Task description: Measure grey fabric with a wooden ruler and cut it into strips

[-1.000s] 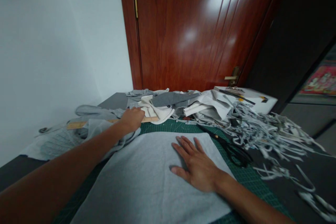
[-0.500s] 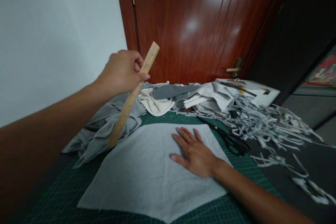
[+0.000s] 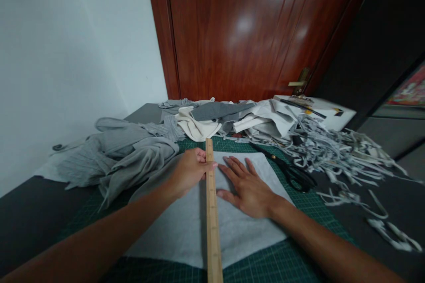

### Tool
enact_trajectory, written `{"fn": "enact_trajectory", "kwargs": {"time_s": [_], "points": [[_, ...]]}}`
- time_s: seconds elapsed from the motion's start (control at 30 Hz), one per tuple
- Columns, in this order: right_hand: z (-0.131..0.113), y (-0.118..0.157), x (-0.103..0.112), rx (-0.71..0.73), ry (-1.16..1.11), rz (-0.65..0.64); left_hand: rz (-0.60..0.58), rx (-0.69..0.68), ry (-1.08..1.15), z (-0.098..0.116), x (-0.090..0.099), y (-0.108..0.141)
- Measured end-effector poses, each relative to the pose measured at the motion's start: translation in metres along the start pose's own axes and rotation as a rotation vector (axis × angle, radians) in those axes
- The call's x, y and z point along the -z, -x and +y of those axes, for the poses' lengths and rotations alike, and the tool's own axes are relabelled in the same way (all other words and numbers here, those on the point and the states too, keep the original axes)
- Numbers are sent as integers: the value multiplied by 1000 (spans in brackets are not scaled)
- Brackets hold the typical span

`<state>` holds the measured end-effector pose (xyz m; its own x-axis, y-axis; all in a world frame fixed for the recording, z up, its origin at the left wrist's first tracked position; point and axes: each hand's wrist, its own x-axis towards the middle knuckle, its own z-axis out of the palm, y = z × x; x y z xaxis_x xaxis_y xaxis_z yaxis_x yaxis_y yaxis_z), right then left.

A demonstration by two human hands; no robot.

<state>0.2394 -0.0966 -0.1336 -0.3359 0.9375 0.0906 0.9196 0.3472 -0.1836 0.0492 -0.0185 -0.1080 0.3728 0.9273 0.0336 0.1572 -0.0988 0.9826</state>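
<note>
A long wooden ruler (image 3: 212, 212) runs lengthwise down the middle of a light grey piece of fabric (image 3: 179, 230), its near end passing out of the bottom of the view. My left hand (image 3: 190, 169) grips the ruler near its far end between thumb and fingers. Whether the ruler touches the cloth along its whole length I cannot tell. Right of the ruler, my right hand (image 3: 247, 190) lies flat on the fabric with fingers spread. Under the cloth is a green cutting mat (image 3: 265, 265) with grid lines.
Black scissors (image 3: 292, 172) lie on the mat's right side. Beyond them spreads a heap of thin fabric strips (image 3: 335, 154). Crumpled grey cloth (image 3: 126, 154) is piled at left, and white and grey pieces (image 3: 265, 117) at the back, before a brown door (image 3: 232, 31).
My left hand has brought the ruler down and to the right, from raised and slanting at the left to over the middle of the fabric. My right hand stays put.
</note>
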Motion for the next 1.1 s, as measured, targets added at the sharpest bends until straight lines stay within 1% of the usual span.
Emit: {"fn": "enact_trajectory", "kwargs": {"time_s": [0.1,0.17,0.23,0.3,0.37,0.43,0.5,0.53,0.6,0.67,0.77,0.87,1.1], "points": [[0,0,-1,-13,5,-11,48,-17,-42,-17,6,-3],[1,1,-2,-14,8,-12,78,-62,-129,-24,9,-2],[2,1,-3,-9,8,-8,107,-151,-319,-25,12,3],[3,1,-4,-4,7,-3,104,-300,-565,-20,12,11],[3,1,-5,-1,6,4,9,-453,-740,-12,11,20],[3,1,-5,7,4,7,-142,-540,-854,-7,9,29],[3,0,-4,8,-5,8,-282,-534,-947,-6,8,35],[2,0,-3,5,-10,7,-329,-519,-991,-7,9,37],[1,0,-2,-4,-18,6,-391,-502,-1052,-11,10,39],[1,1,-1,-9,-20,2,-423,-498,-1091,-16,13,39],[2,1,-2,-9,-15,-5,-443,-500,-1150,-21,15,38],[2,1,-2,-3,-5,-2,-437,-493,-1190,-22,15,38],[1,0,-2,-9,-11,5,-365,-450,-1221,-24,12,42]]}}
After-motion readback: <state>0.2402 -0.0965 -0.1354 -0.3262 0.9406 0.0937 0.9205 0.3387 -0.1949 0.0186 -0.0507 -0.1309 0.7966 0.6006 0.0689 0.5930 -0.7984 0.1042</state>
